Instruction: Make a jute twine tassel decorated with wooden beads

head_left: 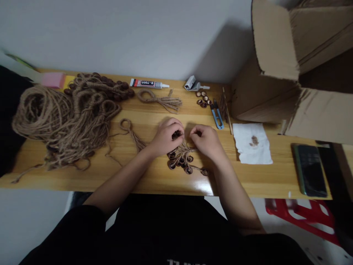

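Near the middle of the table, my left hand (168, 137) is closed, thumb and fingers curled round a dark brown nut-shell piece (175, 135) that is mostly hidden. Just to its right, my right hand (206, 141) has its thumb and fingertips pinched together; whatever they hold is too small to make out. Below and between both hands lies a bunch of brown twine (182, 150). Its strands end in several round dark shell pieces (188, 169). A looped twine tassel (132, 134) lies left of my left hand, partly under the forearm.
A large twine heap (82, 125) fills the left side. Along the back lie a glue tube (149, 84), a looped twine bundle (160, 100), loose shell pieces (203, 98) and blue thread snips (217, 116). Rightward are a tissue (261, 154), an open cardboard box (259, 99) and a phone (310, 169).
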Demonstrator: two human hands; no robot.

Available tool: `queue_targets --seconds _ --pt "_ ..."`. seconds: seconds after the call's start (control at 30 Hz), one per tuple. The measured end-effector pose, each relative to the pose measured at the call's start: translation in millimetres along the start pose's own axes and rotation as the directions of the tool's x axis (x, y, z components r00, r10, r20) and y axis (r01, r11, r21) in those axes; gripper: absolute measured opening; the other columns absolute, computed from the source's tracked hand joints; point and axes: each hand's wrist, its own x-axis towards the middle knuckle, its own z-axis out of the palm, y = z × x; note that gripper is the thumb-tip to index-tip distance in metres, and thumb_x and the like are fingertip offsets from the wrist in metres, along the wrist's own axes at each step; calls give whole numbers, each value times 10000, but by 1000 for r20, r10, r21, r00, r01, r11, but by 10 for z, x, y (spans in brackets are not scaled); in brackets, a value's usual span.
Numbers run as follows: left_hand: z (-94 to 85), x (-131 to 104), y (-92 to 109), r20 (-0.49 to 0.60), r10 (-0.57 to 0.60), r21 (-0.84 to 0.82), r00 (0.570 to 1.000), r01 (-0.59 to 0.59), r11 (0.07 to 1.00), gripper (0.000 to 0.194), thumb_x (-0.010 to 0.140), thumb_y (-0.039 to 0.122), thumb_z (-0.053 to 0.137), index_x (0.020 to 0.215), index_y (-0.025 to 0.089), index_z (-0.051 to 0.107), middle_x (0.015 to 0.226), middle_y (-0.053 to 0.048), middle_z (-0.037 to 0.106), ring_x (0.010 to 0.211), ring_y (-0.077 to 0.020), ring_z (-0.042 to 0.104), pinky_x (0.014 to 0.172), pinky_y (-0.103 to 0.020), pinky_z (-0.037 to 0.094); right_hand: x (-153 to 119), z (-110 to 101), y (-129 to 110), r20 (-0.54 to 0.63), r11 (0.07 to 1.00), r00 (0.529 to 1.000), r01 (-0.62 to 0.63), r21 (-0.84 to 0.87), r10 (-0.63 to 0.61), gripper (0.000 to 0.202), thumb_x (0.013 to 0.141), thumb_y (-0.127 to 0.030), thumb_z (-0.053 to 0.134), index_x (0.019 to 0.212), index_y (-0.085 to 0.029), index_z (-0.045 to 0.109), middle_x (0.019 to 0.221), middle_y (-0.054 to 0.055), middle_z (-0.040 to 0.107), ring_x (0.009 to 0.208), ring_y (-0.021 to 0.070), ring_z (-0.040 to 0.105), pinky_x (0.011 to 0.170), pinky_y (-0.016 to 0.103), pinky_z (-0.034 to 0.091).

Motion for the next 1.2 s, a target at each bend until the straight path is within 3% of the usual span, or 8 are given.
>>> queue_targets --seconds 0.2,0.4,0.57,0.9,1.2 --pt "1 -3 -4 -5 11 2 1000 -11 1000 69 752 121 573 749 189 588 936 -46 599 935 -192 570 883 -379 451 -8 9 -7 74 989 997 -13 148 2 215 671 -96 420 642 -187 613 620 -16 614 624 134 552 663 258 408" --pt "4 -3 -20 -12 18 -22 1000 -18 1000 69 768 123 570 762 186 597 939 -49 604 933 -194 570 881 -384 451 -25 19 -23 92 993 996 -6 121 -5 94 716 -193 537 693 -178 626 646 -14 624 619 127 541 612 241 384" --pt "22 -8 -33 -65 61 -68 996 -65 996 68 800 139 566 770 174 616 922 -62 592 922 -190 568 853 -364 463 -21 49 35 145 993 988 27 117 -44 110 728 -248 569 716 -168 644 606 -28 584 577 107 494 571 219 345" --pt "38 6 -31 -126 49 -116 991 -64 991 77 790 115 605 753 178 629 873 -45 585 883 -176 575 815 -319 470 -14 62 18 165 995 986 21 95 -37 125 744 -207 565 678 -160 661 555 -46 507 554 91 445 543 207 293" --pt "-42 47 -7 -175 17 -110 984 -37 993 45 813 166 576 801 179 618 868 -45 584 867 -161 579 803 -291 488 -10 33 -5 119 999 993 21 42 -26 146 772 -189 582 712 -164 712 642 3 650 608 110 506 583 214 320"
